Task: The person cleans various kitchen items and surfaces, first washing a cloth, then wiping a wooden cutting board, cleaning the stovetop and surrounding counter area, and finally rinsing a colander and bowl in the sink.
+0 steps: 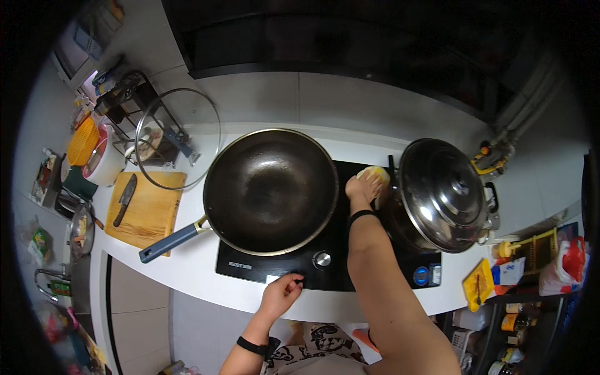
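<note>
My right hand (pixel 364 186) presses on a pale yellow-and-white cloth (pixel 378 174) at the side of a large steel pot (pixel 408 225), which has a shiny lid (pixel 447 192). To the left of that hand, a big dark wok (pixel 272 192) with a blue-grey handle (pixel 169 242) sits on the black glass cooktop (pixel 290 267). My left hand (pixel 283 291) is at the cooktop's front edge with curled fingers, left of and below a silver knob (pixel 321 259); nothing is visible in it.
A knife (pixel 125 199) lies on a wooden cutting board (pixel 140 234) at left. Behind it, a glass lid (pixel 178 140) leans by a black rack (pixel 140 101). A yellow tray (pixel 479 284) lies on the right counter, with bags beyond. Above is a black range hood (pixel 328 37).
</note>
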{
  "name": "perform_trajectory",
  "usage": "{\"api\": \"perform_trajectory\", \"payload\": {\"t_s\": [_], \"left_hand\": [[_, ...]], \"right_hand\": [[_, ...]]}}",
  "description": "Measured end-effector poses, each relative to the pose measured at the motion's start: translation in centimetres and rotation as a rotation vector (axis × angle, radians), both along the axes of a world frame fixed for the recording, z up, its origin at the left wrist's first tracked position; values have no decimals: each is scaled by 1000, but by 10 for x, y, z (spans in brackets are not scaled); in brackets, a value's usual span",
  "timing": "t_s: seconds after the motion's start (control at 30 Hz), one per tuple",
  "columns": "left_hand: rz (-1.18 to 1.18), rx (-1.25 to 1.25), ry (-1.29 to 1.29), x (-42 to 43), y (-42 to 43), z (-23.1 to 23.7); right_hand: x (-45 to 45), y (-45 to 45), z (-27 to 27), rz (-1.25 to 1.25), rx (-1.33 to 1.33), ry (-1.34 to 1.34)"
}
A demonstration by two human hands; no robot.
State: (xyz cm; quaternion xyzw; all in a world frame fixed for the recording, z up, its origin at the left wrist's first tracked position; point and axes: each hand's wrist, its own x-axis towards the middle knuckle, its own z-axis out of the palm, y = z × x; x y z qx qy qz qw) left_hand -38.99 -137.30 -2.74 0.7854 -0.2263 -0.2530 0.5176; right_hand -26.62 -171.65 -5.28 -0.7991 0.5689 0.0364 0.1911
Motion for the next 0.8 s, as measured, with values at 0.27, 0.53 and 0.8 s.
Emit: {"api": "perform_trajectory", "payload": {"t_s": [0.27, 0.53, 0.8], "left_hand": [[134, 14, 83, 28, 41, 1], [36, -80, 41, 70, 55, 13], [-13, -132, 110, 87, 112, 16]], "right_hand": [[-30, 102, 5, 1047, -178, 299], [-75, 117, 0, 629, -23, 294], [-143, 314, -38, 1005, -210, -217]]}}
